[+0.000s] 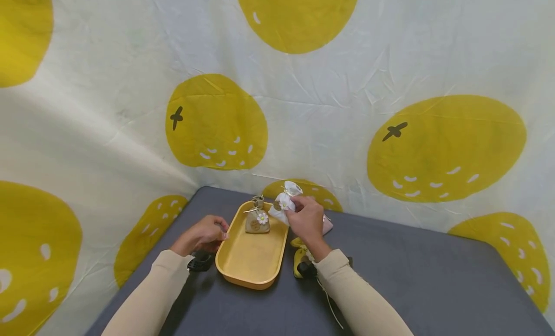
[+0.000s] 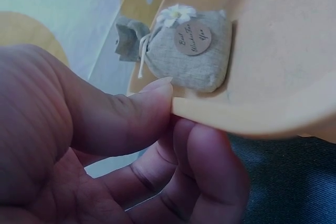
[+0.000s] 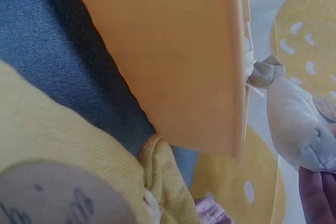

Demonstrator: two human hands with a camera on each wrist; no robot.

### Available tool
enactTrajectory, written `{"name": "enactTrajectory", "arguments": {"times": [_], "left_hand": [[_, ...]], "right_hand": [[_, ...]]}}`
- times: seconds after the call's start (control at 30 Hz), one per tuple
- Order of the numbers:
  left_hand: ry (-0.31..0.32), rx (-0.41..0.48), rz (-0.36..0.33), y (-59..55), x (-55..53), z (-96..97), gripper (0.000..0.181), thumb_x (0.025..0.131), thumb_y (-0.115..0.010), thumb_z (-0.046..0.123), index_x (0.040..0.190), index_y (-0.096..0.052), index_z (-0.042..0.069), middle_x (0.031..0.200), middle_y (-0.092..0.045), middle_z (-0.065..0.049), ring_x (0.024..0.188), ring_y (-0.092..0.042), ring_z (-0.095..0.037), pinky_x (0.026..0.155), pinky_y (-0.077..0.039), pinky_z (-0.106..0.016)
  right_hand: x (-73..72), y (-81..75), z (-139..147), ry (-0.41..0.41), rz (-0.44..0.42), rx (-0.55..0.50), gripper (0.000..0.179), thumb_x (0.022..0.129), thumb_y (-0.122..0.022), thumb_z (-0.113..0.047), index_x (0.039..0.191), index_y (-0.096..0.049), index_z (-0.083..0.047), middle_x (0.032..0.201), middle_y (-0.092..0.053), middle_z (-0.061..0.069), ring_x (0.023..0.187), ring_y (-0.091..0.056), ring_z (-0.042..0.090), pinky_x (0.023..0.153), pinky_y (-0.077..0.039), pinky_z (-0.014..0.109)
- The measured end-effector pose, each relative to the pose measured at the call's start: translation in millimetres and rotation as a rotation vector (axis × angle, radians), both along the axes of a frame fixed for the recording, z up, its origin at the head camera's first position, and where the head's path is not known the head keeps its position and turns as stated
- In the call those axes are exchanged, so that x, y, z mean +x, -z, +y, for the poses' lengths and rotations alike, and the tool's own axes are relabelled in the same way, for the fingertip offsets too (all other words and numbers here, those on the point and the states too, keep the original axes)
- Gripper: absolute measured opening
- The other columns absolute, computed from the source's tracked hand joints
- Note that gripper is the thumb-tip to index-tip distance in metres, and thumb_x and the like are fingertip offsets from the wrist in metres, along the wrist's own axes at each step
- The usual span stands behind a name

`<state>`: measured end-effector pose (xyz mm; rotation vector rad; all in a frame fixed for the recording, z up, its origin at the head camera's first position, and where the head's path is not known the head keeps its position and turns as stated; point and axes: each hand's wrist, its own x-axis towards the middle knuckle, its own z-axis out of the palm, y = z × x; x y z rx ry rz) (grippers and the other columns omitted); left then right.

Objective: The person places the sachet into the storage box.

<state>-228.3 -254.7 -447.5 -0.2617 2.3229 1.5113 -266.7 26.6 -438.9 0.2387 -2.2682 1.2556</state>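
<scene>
My left hand [image 1: 208, 232] pinches the left rim of a yellow-orange tray [image 1: 249, 264] between thumb and fingers, as the left wrist view confirms. A beige cloth sachet [image 1: 257, 226] with a tied neck, a white flower and a round tag lies inside the tray's far end. My right hand [image 1: 309, 218] holds a white sachet [image 1: 279, 213], also with a flower and round tag, above the tray's far right rim. In the right wrist view this white sachet [image 3: 291, 119] is clear of the tray's side, with fingertips against it.
A yellow sachet [image 1: 298, 264] lies right of the tray, beneath my right wrist. Behind that hand a pink sachet [image 1: 327, 225] is partly hidden. The dark grey table [image 1: 390, 273] meets a white curtain [image 1: 316, 143] printed with yellow fruit.
</scene>
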Motion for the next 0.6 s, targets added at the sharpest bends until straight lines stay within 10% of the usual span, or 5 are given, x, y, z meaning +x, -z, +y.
{"name": "enactTrajectory", "arguments": {"times": [0.6], "left_hand": [[-0.015,-0.041,-0.008,-2.5,-1.2,3.3,0.02,0.095,-0.064,-0.003,0.115,-0.061,-0.004,0.078,-0.061,-0.012,0.056,-0.054,-0.015,0.051,-0.049,-0.028]], "right_hand": [[-8.2,-1.2,-11,0.037,0.036,0.14,0.02,0.078,-0.078,-0.002,0.098,-0.082,-0.005,0.082,-0.073,0.012,0.078,-0.069,0.028,0.072,-0.057,0.044]]}}
